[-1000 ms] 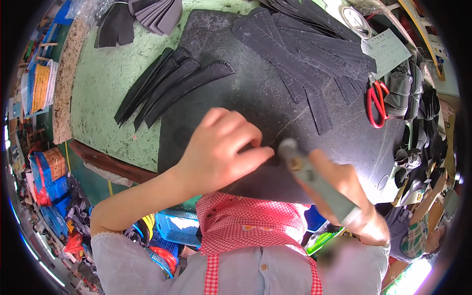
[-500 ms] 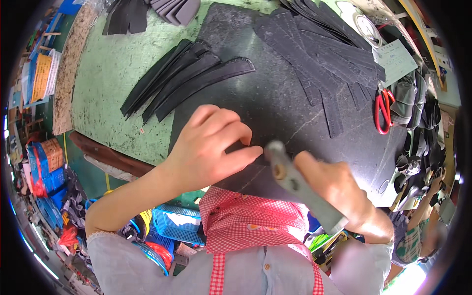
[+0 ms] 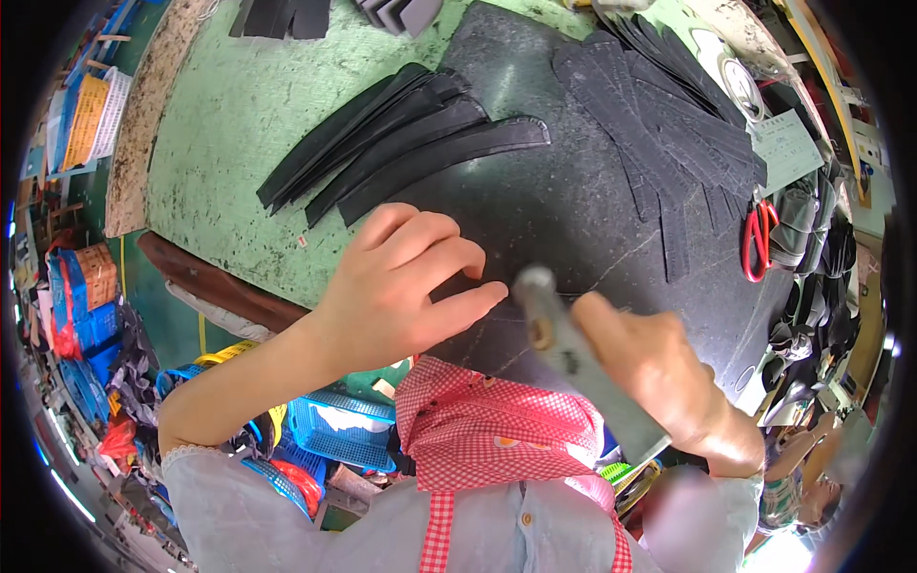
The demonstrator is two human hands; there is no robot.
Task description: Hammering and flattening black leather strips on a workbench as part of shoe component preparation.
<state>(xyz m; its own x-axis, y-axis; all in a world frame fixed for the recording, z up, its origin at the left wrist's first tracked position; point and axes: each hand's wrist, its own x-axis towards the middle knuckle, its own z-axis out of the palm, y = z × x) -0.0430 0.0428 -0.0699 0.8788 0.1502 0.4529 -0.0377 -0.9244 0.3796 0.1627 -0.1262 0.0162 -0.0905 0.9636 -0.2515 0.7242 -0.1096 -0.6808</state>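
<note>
A hammer (image 3: 602,387) with a grey metal head is gripped in my right hand (image 3: 659,368), just above a dark board (image 3: 535,205). The wood of its handle shows in the eye of the head, and its striking end is slightly blurred. Left of the hammer, my left hand (image 3: 406,282) hovers low over or rests on the board, fingers curled and thumb stretched toward the hammer's end. What lies under those fingertips is dark on dark and I cannot make it out. Beyond my left hand lie several curved black strips (image 3: 420,158), fanned out.
A heap of black strips (image 3: 669,134) covers the board's far right, beside red-handled scissors (image 3: 759,239), a paper slip (image 3: 788,153) and a tape roll (image 3: 740,86). The green tabletop (image 3: 220,162) extends left. Blue baskets (image 3: 334,439) stand below the table's near edge.
The board, strips and scissors have shifted in the picture, mostly to the right, as the view turned. Both hands and the hammer keep nearly the same place in the picture.
</note>
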